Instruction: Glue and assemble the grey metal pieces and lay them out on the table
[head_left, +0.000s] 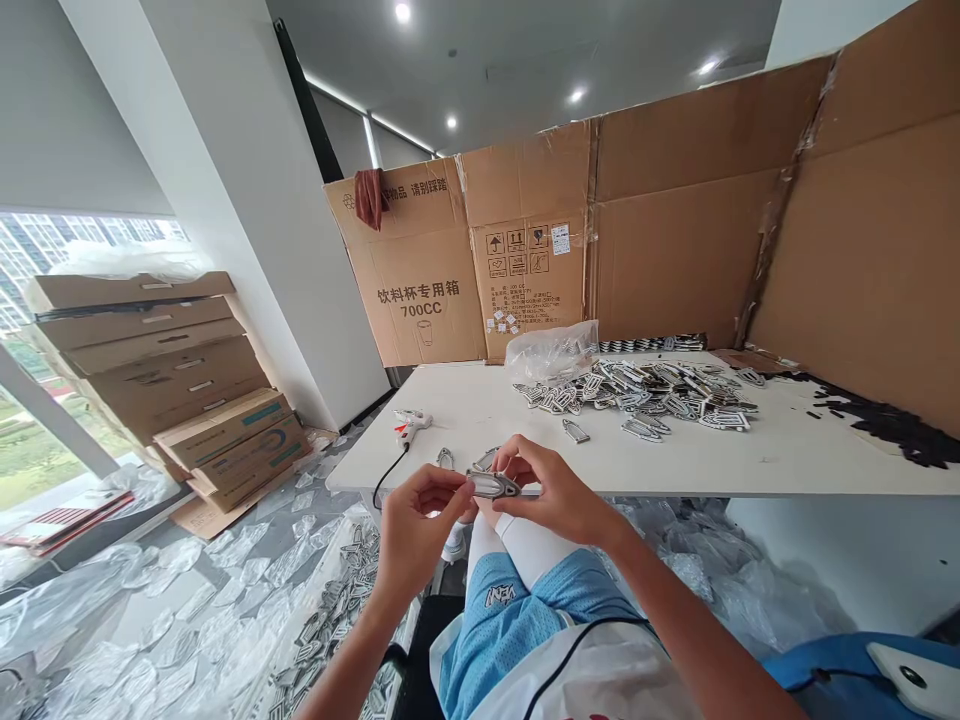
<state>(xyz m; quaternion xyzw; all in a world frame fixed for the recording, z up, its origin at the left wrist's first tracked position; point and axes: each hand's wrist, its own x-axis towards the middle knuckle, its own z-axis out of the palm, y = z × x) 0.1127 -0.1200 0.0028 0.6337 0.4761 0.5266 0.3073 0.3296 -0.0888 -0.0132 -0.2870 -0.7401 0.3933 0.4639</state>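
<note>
Just over the table's front edge, a small silver oval part (493, 486) is pinched between my two hands. My left hand (431, 502) grips its left end with thumb and fingers. The right end is in the fingertips of my right hand (546, 490). Behind the hands, two similar silver pieces lie at the table edge, one (445, 458) left and one (486, 459) partly hidden by my fingers. A white glue gun (411, 426) with a red trigger and black cord lies to the left. One loose silver piece (576, 431) sits beyond my right hand.
A heap of silver parts (660, 392) covers the back of the white table (810, 465), beside a clear plastic bag (553, 352). Black strips (892, 420) lie far right. Cardboard walls (675, 220) stand behind. More parts (337, 600) fill a container at lower left.
</note>
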